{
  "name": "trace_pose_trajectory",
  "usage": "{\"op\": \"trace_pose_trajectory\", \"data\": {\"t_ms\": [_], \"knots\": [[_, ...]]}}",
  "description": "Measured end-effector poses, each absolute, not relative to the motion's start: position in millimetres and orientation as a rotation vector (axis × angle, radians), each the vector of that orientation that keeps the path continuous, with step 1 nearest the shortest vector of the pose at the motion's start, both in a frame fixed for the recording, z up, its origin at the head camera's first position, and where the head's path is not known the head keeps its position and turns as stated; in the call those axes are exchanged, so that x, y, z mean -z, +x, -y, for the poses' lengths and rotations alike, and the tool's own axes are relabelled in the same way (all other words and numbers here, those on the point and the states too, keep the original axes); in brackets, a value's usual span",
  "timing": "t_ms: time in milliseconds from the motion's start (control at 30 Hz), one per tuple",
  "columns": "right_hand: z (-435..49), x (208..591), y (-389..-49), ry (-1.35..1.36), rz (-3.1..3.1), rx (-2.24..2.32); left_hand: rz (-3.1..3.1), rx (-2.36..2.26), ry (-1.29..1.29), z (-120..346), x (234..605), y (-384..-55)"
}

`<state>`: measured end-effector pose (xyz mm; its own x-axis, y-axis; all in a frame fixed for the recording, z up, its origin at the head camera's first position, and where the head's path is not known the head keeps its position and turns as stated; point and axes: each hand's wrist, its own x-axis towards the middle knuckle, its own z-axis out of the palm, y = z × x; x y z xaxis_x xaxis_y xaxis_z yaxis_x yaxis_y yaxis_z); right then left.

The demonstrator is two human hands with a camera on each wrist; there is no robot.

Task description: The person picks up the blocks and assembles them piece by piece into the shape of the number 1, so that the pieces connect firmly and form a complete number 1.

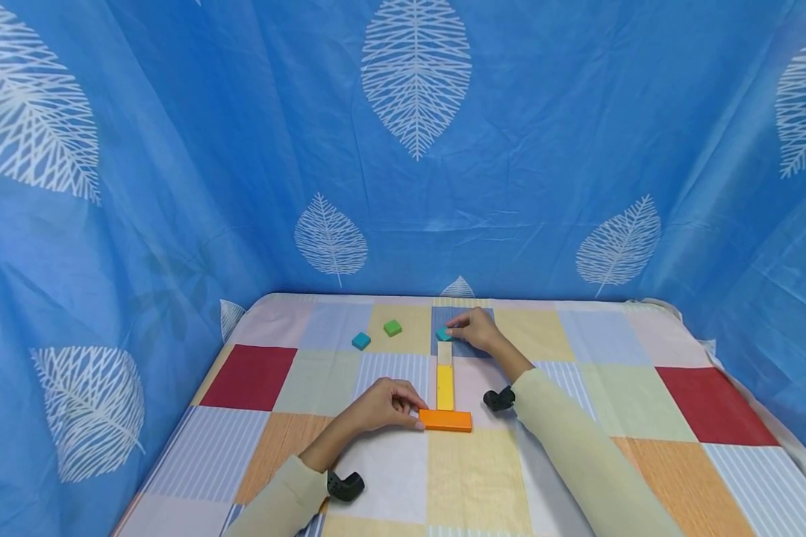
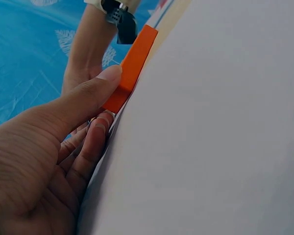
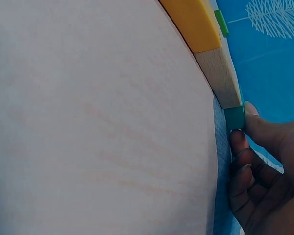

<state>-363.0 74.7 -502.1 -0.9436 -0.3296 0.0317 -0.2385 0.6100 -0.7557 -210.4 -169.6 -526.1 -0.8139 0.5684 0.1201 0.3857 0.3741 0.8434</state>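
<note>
An orange rectangular block (image 1: 446,421) lies crosswise on the cloth. My left hand (image 1: 384,406) pinches its left end between thumb and fingers, the thumb on top in the left wrist view. From its far side a yellow block (image 1: 445,388) runs away from me, followed by a plain wooden block (image 1: 445,353). At the far end of this row is a small teal block (image 1: 442,333), held by the thumb and fingertips of my right hand (image 1: 475,330). In the right wrist view, the teal block (image 3: 234,119) sits against the wooden block's end.
A small blue block (image 1: 361,341) and a green block (image 1: 392,328) lie left of the row, toward the back. Patchwork cloth (image 1: 316,380) covers the table. Blue leaf-patterned curtains (image 1: 510,149) hang behind and at both sides.
</note>
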Motion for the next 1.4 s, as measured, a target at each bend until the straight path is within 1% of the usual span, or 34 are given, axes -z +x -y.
{"op": "trace_pose_trajectory", "data": {"t_ms": [1400], "knots": [[-75.7, 505.9, -360.6, -0.448, -2.702, 1.291, -2.456, -1.417, 0.865, 168.8, 525.6, -209.9]]}}
